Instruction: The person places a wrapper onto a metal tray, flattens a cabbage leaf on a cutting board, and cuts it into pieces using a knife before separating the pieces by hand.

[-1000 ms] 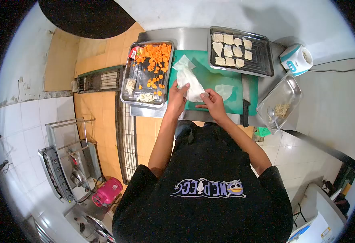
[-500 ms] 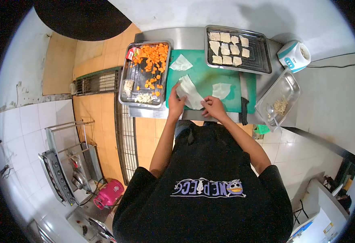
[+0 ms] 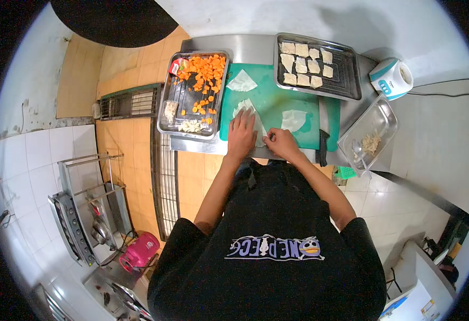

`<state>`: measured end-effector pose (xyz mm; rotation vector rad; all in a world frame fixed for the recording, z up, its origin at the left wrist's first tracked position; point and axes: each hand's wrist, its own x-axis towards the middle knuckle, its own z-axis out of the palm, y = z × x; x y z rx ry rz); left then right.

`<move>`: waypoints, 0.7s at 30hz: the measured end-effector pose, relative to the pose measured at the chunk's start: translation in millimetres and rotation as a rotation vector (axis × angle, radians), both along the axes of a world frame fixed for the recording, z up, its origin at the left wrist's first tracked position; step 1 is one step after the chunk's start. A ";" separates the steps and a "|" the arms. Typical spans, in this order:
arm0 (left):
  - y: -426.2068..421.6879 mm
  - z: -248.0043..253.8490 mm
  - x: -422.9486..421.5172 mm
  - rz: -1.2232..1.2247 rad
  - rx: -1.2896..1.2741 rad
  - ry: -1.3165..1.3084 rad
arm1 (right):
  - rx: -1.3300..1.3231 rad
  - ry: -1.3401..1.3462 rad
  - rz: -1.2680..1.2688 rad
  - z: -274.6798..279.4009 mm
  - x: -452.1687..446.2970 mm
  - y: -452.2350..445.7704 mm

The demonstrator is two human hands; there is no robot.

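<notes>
My left hand (image 3: 242, 132) lies flat on a thin, pale dough sheet (image 3: 260, 134) on the green cutting board (image 3: 277, 99), its fingers stretched out and covering much of the sheet. At the sheet's right edge, near the board's front, my right hand (image 3: 281, 143) has its fingers pinched together on it. Another pale dough piece (image 3: 242, 81) rests at the board's upper left, and a smaller dough scrap (image 3: 294, 120) is to the right of my right hand. A black-handled knife (image 3: 323, 142) lies on the board's right side.
At the left, a metal tray (image 3: 166, 115) holds carrot slices (image 3: 206, 69) and pale chopped pieces. A dark tray (image 3: 344, 80) with filled dough squares stands at the back. Right of the board are a white-and-teal appliance (image 3: 392, 78) and a steel pan (image 3: 386, 115) with filling and a spoon.
My left hand has gone from holding the dough sheet's raised left edge to lying flat over it, and the sheet is lower on the board. My right hand remains at its right edge.
</notes>
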<state>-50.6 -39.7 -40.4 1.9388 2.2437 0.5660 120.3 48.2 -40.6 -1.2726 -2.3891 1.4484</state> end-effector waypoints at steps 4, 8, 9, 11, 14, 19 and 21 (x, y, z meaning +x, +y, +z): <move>-1.4 -6.5 1.5 -0.011 -0.098 0.058 | 0.028 -0.051 0.020 5.5 0.6 2.6; 0.9 -3.6 1.9 -0.013 -0.103 0.105 | 0.011 -0.057 0.013 8.8 1.9 4.5; 1.9 -2.4 1.9 -0.015 -0.107 0.112 | 0.012 -0.058 0.010 7.0 2.0 4.6; 6.1 -0.3 -0.2 -0.025 -0.083 0.125 | 0.048 -0.033 0.012 3.4 2.1 3.3; 16.4 0.9 -9.9 -0.046 -0.065 0.178 | 0.008 -0.058 0.021 7.8 1.0 4.8; 45.0 5.9 -35.1 -0.063 -0.084 0.216 | -0.024 -0.049 0.025 14.1 0.9 5.8; 58.4 8.0 -46.3 -0.140 -0.119 0.261 | -0.040 -0.051 0.020 15.3 0.8 5.6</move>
